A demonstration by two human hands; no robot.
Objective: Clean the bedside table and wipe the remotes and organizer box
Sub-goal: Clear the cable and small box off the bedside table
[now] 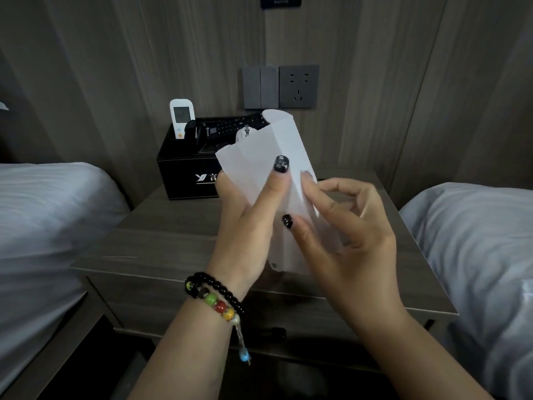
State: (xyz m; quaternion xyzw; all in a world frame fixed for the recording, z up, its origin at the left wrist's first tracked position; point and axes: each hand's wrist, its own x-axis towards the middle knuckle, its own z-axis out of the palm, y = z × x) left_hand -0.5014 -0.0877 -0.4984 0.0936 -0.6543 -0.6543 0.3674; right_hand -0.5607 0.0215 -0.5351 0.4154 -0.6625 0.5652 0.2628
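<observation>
Both hands, the left hand (245, 215) and right hand (343, 226), pinched a white tissue (268, 157) with their fingers just in front of the organizer box (184, 171), apparently folding it to wipe the remotes (230, 127) standing inside.

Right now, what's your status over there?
Left hand and right hand both pinch white tissue. Remotes in organizer box, unwiped. Bedside table: nothing blocking.

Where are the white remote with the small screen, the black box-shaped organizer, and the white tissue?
white remote with the small screen (181, 114): head view, on its grey display.
black box-shaped organizer (184, 176): head view, on its front wall.
white tissue (259, 157): head view, on its upper flat part.
</observation>
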